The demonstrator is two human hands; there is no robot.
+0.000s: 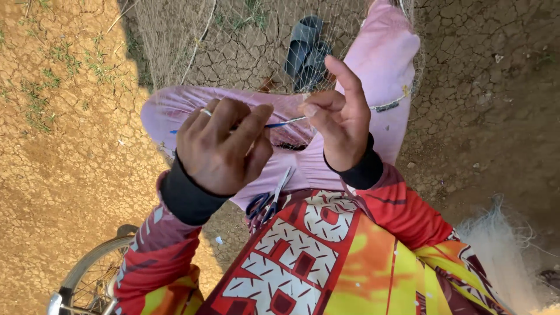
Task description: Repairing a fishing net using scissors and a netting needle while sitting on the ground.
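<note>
Nearest is the red and yellow patterned shirt [326, 256], with a bicycle wheel [87, 277] at the lower left and a heap of pale net [501, 239] at the lower right. Scissors [267, 201] with dark handles lie on the lap, on the pink trousers [385, 58]. Above them the left hand [224, 146] pinches a thin blue needle [279, 123] between thumb and fingers. The right hand [338, 119] grips the needle's pale tip, forefinger raised. Fine mesh [175, 41] stretches beyond the knees, over a dark sandal [306, 49] on cracked dry ground [484, 87].
</note>
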